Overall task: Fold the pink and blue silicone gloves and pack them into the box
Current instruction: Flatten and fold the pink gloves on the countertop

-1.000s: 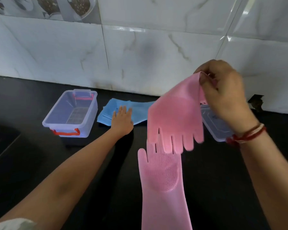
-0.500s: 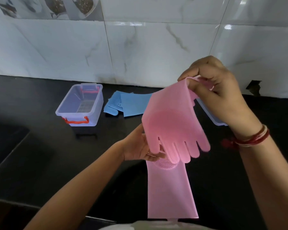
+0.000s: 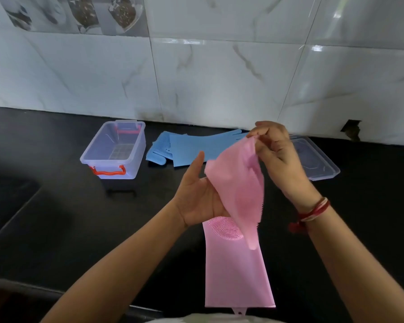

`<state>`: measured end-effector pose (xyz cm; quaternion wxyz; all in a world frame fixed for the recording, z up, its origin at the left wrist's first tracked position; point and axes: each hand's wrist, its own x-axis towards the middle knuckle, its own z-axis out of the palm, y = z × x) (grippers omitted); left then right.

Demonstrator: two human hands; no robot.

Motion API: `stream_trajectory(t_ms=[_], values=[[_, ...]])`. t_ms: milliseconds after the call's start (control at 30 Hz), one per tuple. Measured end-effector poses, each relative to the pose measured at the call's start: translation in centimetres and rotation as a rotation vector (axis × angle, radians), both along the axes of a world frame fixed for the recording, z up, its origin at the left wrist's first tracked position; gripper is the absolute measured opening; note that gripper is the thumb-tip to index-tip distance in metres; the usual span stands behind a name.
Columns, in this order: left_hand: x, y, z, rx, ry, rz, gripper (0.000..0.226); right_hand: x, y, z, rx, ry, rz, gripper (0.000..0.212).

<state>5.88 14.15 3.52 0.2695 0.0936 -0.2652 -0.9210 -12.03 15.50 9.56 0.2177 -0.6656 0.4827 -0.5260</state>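
Marble wall tiles behind, black bench [image 3: 56, 229] below. Clear box [image 3: 113, 151] with red handles stands at back left, nothing in it that I can see; its lid [image 3: 317, 159] lies apart at back right.

Blue gloves [image 3: 189, 148] lie flat and overlapped between box and lid, unfolded.

Pink gloves: one [image 3: 236, 264] lies flat on the bench near me, cuff toward the front edge, bristled palm up. The other [image 3: 238, 183] is in the air above it. My right hand [image 3: 278, 157] pinches its upper edge between thumb and fingertips; my left hand [image 3: 198, 197] is open, palm cupped against its lower side, fingers hidden behind the sheet.

Progress, my judgement: early. No glove folded yet, none packed. Remaining: fold the pink pair, fold the blue pair, load the box.
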Motion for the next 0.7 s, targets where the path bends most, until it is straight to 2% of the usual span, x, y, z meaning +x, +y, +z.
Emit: stream_trajectory(t_ms=[33,133,200,233,300,367,433,533,633,700], values=[[-0.5,0.3,0.5,-0.003,0.022,0.026,0.074,0.5,-0.2,-0.4,0.015,-0.015,-0.018,0.022],[-1.5,0.8,1.1,0.017,0.009,0.171,0.037,1.0,-1.0,-1.7,-0.021,-0.077,-0.186,0.027],[-1.6,0.8,0.8,0.061,0.054,0.210,0.035,0.0,-1.5,-3.1,-0.023,-0.163,-0.341,0.024],[-1.5,0.7,0.5,0.084,0.082,0.246,0.035,-0.9,-1.7,-4.2,0.041,-0.186,-0.400,0.021],[-0.9,0.6,0.0,0.114,0.114,0.337,0.034,-2.7,-2.0,-7.5,0.334,-0.059,-0.461,0.021],[-0.2,0.2,-0.5,0.164,0.135,0.412,0.033,-3.8,-1.7,-11.3,0.682,0.114,-0.429,0.034],[0.5,-0.1,-0.9,0.187,0.099,0.452,0.035,-3.7,-1.7,-13.7,0.843,0.176,-0.391,0.050],[1.5,-0.5,-0.9,0.183,0.056,0.463,0.037,-2.5,-3.5,-14.3,0.761,0.322,-0.412,0.059],[3.1,-0.7,-1.3,0.191,0.046,0.455,0.034,-0.9,-6.1,-13.8,0.630,0.453,-0.379,0.051],[4.3,-0.8,-1.6,0.186,0.014,0.458,0.032,0.1,-7.7,-13.8,0.634,0.518,-0.277,0.043]])
